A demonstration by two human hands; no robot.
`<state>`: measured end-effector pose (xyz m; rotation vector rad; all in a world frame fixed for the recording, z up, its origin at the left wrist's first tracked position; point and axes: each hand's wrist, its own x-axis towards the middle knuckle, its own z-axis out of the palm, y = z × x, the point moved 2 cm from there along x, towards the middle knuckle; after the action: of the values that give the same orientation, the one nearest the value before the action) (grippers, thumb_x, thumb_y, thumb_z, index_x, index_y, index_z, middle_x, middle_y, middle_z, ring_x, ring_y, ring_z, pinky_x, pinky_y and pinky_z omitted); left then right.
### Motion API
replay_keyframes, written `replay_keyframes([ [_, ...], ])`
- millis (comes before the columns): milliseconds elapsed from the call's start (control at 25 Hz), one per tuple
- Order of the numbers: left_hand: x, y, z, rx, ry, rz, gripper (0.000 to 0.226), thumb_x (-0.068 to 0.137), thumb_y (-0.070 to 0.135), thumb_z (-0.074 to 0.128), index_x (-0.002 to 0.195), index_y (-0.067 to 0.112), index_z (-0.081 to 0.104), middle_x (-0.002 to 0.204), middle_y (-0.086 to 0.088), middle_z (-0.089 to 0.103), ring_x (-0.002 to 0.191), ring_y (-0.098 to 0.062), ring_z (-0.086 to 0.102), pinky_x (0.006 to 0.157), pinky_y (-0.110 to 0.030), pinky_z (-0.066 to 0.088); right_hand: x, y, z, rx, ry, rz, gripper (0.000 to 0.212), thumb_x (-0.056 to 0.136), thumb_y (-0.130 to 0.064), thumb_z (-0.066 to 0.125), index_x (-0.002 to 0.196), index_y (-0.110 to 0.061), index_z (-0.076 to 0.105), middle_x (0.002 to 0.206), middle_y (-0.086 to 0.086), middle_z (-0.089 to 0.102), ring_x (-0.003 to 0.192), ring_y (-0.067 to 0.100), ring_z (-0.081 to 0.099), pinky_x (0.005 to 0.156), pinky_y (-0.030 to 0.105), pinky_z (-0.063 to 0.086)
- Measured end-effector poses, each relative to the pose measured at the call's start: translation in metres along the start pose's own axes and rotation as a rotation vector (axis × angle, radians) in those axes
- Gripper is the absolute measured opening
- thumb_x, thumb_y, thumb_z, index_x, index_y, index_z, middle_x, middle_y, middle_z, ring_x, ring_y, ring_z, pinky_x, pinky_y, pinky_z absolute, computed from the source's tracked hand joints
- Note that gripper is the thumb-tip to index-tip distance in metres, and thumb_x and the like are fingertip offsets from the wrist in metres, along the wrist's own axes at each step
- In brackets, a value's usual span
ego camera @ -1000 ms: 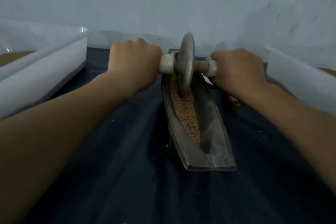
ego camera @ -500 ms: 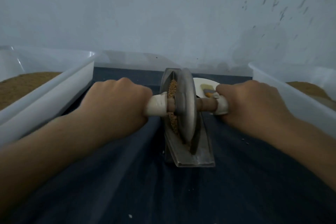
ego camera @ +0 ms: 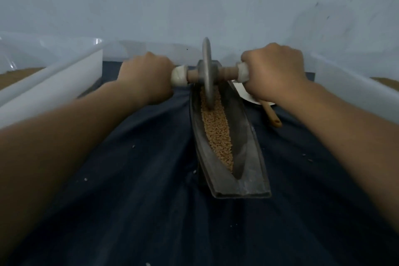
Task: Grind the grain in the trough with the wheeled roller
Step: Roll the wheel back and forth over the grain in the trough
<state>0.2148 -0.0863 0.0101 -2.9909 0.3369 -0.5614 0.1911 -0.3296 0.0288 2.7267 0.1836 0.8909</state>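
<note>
On dark cloth (ego camera: 140, 201), trough (ego camera: 248, 157) lies lengthwise; wheeled roller (ego camera: 207, 75) sits at its far end, left grip (ego camera: 146, 80) and right grip (ego camera: 274, 71) each curled round a handle. Inside, grain (ego camera: 218, 134) looks mostly whole: grinding early, many passes left.

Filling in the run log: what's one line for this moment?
left hand: grips roller | right hand: grips roller | wheel: in grain, far end of trough
</note>
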Motion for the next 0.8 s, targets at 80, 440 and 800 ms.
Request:
replay_keyframes([
  [80,-0.027,0.000,-0.003,-0.033,0.030,0.017,0.009,0.080,0.032,0.064,0.088,0.029,0.062,0.078,0.001,0.057,0.067,-0.024,0.053,0.060,-0.035,0.042,-0.019,0.000,-0.015,0.009,-0.011,-0.055,0.010,0.080,-0.024,0.067,0.078,-0.025,0.057,0.063,-0.002,0.044,0.055,0.022,0.041,0.048,0.024,0.020],
  [440,-0.082,0.026,-0.038,0.198,0.252,0.184,0.025,0.081,0.040,0.062,0.071,0.030,0.041,0.059,0.007,0.026,0.045,-0.013,0.018,0.046,-0.024,0.011,-0.084,0.003,-0.040,0.054,-0.043,-0.091,0.030,0.077,-0.034,0.069,0.075,-0.030,0.039,0.063,-0.003,0.049,0.059,0.030,0.052,0.048,0.028,0.027],
  [800,0.004,0.035,-0.019,0.219,0.246,0.102,0.009,0.083,0.024,0.063,0.089,0.018,0.063,0.070,-0.006,0.044,0.067,-0.032,0.054,0.057,-0.033,0.031,-0.012,0.005,0.028,0.184,0.015,0.059,0.031,0.084,-0.029,0.065,0.069,-0.027,0.037,0.063,-0.004,0.042,0.062,0.025,0.043,0.049,0.025,0.020],
])
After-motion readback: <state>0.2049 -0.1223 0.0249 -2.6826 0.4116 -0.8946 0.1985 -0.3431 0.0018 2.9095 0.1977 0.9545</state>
